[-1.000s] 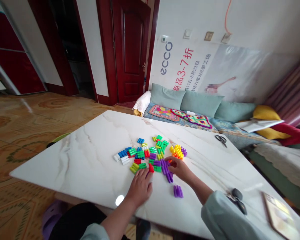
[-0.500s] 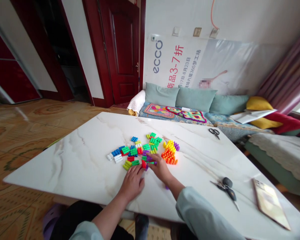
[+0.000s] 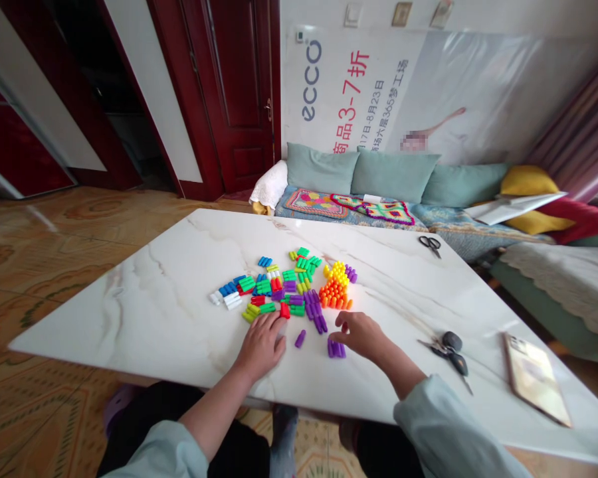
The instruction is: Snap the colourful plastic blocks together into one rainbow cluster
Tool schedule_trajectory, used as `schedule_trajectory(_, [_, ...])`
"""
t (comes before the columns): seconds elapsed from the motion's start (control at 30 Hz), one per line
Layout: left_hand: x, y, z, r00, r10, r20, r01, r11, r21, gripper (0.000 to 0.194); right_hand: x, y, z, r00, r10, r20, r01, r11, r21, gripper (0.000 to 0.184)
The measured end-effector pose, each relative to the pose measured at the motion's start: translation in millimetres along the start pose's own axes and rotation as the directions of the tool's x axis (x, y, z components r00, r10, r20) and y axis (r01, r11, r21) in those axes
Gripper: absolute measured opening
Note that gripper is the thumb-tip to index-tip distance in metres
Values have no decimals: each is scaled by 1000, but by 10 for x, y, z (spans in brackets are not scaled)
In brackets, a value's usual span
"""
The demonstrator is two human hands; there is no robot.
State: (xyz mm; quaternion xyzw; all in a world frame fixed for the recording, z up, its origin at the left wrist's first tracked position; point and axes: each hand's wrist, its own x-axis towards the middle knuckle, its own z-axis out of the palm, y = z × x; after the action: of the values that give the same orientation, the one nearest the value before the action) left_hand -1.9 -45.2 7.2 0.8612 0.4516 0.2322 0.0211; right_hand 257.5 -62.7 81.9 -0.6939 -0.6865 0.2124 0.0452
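Small coloured plastic cylinders, like pen caps, lie in clusters on the white marbled table (image 3: 144,312). My left hand (image 3: 262,342) rests on the tabletop with its fingers stretched out, the fingertips by a red cylinder (image 3: 284,310). My right hand (image 3: 361,334) hovers over a small purple group (image 3: 336,348), thumb and forefinger apart; whether the thumb touches the group I cannot tell. Between the hands lies a single purple cylinder (image 3: 300,338). Just beyond it, a row of purple cylinders (image 3: 315,312) slants beside the green, blue and white pieces.
Orange cylinders (image 3: 333,294) and yellow ones (image 3: 337,271) are bunched at the pile's right. Dark-handled scissors (image 3: 448,355) and a gold phone (image 3: 535,378) lie to the right. Another pair of scissors (image 3: 430,245) sits near the far edge, before a sofa (image 3: 398,176).
My right hand has moved from the purple pieces beside my left hand rightward and nearer, to the small purple group. My left hand stays by the red cylinder. The camera view has tilted slightly downward.
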Motion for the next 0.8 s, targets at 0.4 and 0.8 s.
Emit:
schedule_trajectory(0.4, [-16, -30, 35, 1000, 17, -15, -16, 999, 42, 40, -116, -351, 319, 997, 79, 17, -70, 948, -310, 50])
schedule_trajectory(0.8, [-25, -75, 87, 998, 47, -44, -45, 998, 37, 40, 88, 229, -56, 943, 131, -307, -183, 972, -148, 23])
